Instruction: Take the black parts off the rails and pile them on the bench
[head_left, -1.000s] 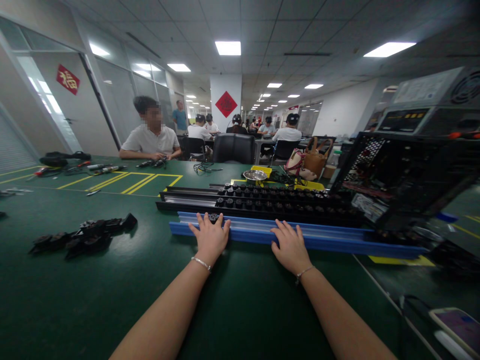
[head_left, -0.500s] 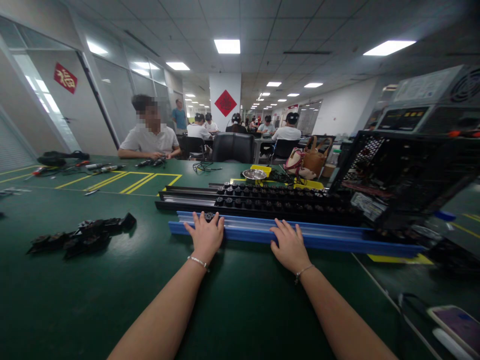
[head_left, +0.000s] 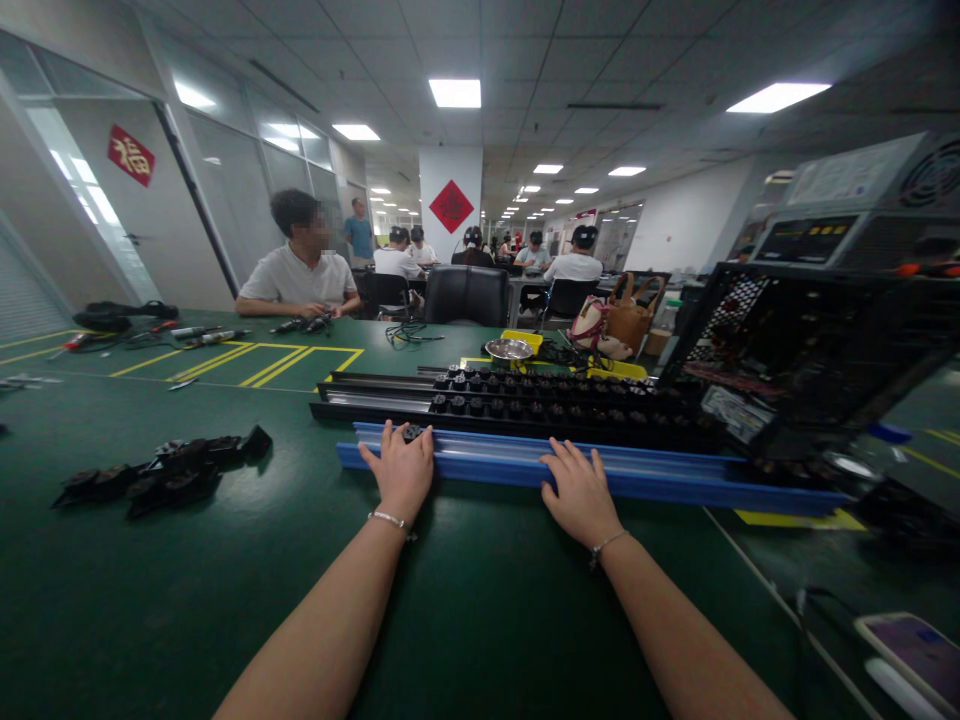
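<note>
A long blue rail (head_left: 495,458) with a shiny channel along its top lies across the table in front of me. Near its left end sits a black round socket module (head_left: 412,433), partly covered by my left hand (head_left: 403,472), whose fingers are around it. Farther right, my right hand (head_left: 581,490) grips the rail, fingers over the top and thumb at the near side. Right behind lie two black rails (head_left: 367,412) filled with several similar round black modules (head_left: 495,407). Loose black modules (head_left: 176,470) are heaped on the table to my left.
An open black computer case (head_left: 810,360) stands over the rails' right end. A metal bowl (head_left: 510,349) and yellow trays (head_left: 615,370) are behind the rails. Across the green table (head_left: 247,600) sits a person in white (head_left: 300,275). A phone (head_left: 911,645) lies at lower right.
My left hand has shifted a little left along the blue rail, and the black module has moved slightly left with it. My right hand stays in place.
</note>
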